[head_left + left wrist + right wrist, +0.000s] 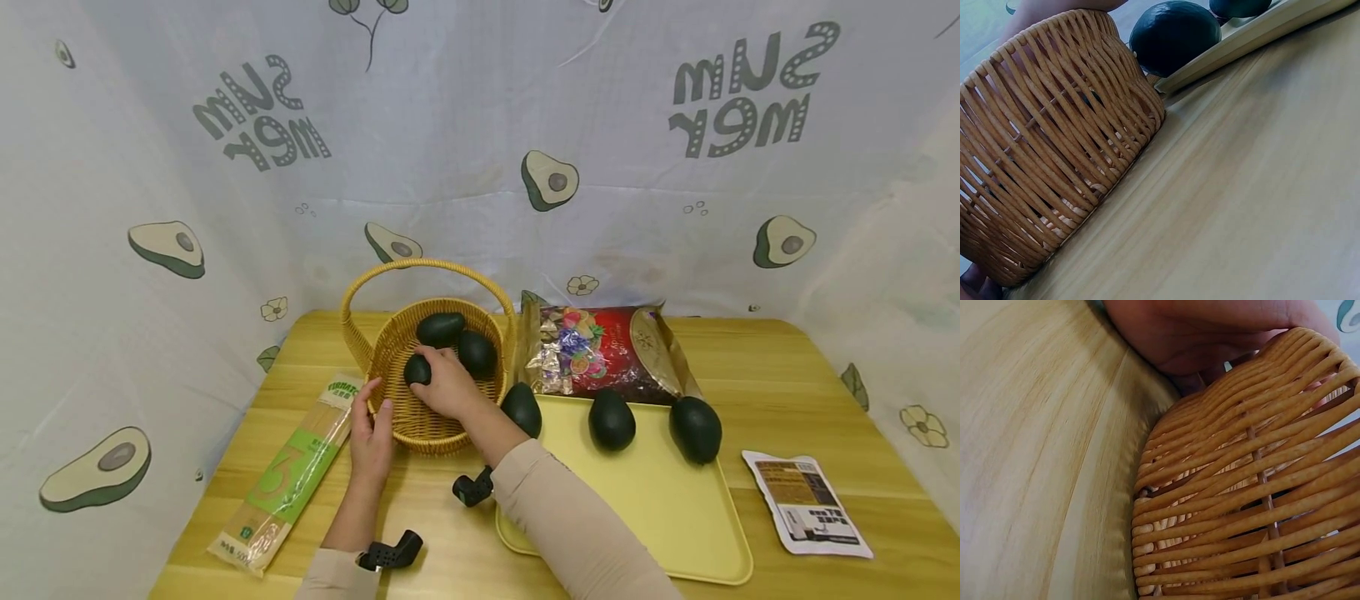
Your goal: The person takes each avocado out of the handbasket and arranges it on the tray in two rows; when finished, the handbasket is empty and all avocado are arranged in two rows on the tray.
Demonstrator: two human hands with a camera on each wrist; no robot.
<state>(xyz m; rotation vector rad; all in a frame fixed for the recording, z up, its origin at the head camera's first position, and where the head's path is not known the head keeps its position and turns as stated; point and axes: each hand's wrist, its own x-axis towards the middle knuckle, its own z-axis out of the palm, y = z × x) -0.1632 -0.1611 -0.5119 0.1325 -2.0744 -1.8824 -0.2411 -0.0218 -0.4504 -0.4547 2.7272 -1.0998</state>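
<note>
A yellow wicker basket [427, 429] with a tall handle stands on the table. Inside it, my right hand [450, 389] grips a dark green avocado [417, 370] between thumb and fingers. Two more avocados lie beyond it in the basket, one dark avocado [440, 329] at the back and another avocado [477, 353] to the right. My left hand [372, 437] holds the basket's left side at the rim, its thumb on the near side. The left wrist view shows the woven wall [1054, 137] close up; in the right wrist view the left hand [1210, 337] touches the wicker.
To the right lies a yellow tray [637, 508] with three avocados along its back and left edges, one avocado [611, 421] in the middle. Behind it is a candy bag [600, 350]. A noodle pack [288, 479] lies left; a white pouch [806, 504] lies far right.
</note>
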